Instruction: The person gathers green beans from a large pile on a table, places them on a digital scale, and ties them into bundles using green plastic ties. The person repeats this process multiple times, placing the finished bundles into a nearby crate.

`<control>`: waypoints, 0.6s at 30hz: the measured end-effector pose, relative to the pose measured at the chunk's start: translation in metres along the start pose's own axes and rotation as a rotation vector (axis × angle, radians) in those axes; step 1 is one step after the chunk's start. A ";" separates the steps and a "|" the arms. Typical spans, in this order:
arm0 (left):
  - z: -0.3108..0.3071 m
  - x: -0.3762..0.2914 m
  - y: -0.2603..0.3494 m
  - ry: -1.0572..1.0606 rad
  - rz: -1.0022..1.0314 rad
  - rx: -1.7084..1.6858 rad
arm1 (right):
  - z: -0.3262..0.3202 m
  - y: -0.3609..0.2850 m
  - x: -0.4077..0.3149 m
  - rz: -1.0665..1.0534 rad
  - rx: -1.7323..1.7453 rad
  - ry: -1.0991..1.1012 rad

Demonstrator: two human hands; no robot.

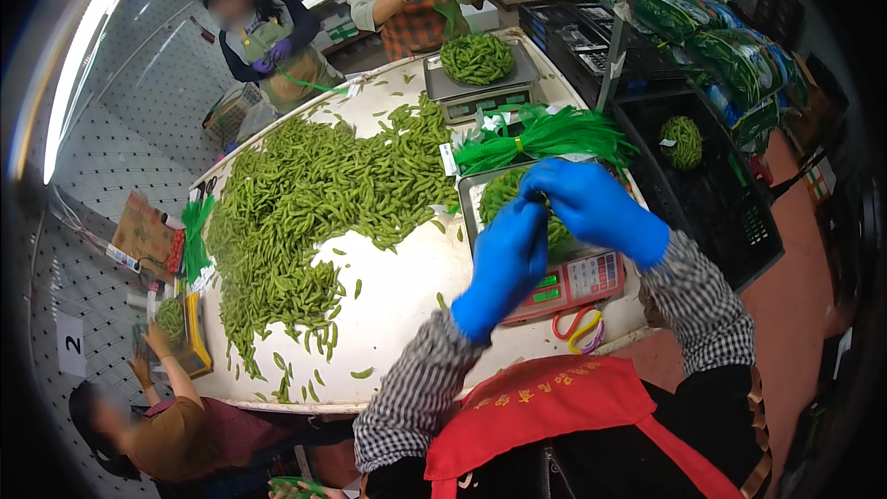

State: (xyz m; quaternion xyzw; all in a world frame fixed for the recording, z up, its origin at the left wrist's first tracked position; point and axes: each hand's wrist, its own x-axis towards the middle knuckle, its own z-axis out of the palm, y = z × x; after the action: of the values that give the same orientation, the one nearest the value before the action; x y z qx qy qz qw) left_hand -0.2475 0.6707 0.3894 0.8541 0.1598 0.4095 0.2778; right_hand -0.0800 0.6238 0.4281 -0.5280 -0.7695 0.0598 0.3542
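Observation:
My left hand (506, 263) and my right hand (596, 211), both in blue gloves, meet with fingertips pinched together at the top of a green net bag of bean pods (500, 195). The bag rests on the steel pan of a red digital scale (574, 285), and my hands hide much of it. Exactly how the net's neck lies between my fingers is covered. Just beyond my right hand is a bundle of green net sleeves (547, 140), tied with a yellow band. A large heap of loose green pods (332, 173) spreads over the white table (395, 291) to the left.
Scissors (578, 329) with coloured handles lie by the scale. At right, a black crate (727, 201) holds one filled net (682, 143). Another filled net (478, 59) sits on a far scale (485, 100). A metal post (619, 28) rises nearby. Three people work around the table.

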 end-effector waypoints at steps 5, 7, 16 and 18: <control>0.022 -0.022 -0.120 -0.298 -0.426 0.524 | 0.007 0.067 -0.010 0.299 -0.542 -0.607; 0.007 -0.017 -0.112 -0.289 -0.476 0.537 | -0.010 0.056 -0.017 0.404 -0.465 -0.484; -0.003 -0.029 -0.118 -0.277 -0.142 0.362 | -0.021 0.043 -0.005 0.409 -0.283 -0.439; -0.001 -0.022 -0.092 -0.299 -0.053 0.378 | -0.021 0.033 -0.002 0.405 -0.260 -0.446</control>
State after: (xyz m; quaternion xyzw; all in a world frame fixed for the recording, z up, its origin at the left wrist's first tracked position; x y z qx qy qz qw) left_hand -0.2661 0.7332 0.3201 0.9376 0.2130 0.2338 0.1441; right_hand -0.0411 0.6308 0.4273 -0.6849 -0.7088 0.1444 0.0876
